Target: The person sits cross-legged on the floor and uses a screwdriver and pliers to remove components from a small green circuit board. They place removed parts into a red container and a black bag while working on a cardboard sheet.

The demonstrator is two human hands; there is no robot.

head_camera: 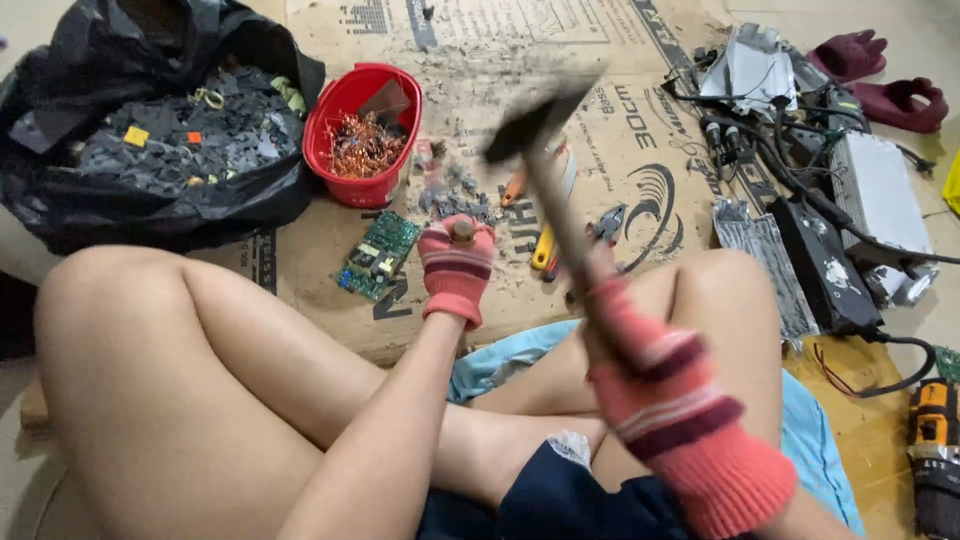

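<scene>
My right hand (655,385), in a pink striped glove, grips the handle of a hammer (540,120). The hammer is raised and blurred, its dark head above the cardboard sheet (640,150). My left hand (457,268), gloved the same way, is closed around an upright tool with a round wooden top (462,231), set on the cardboard in front of my crossed legs. A pile of grey broken bits (455,195) lies just beyond that hand. A green circuit board (378,255) lies to its left.
A red bowl (340,110) holds copper wire. A black bag (150,130) of grey scraps sits far left. Orange and yellow hand tools (545,245) and pliers (608,225) lie mid-sheet. Metal power units with black cables (830,200) fill the right. A cordless drill (935,450) lies near right.
</scene>
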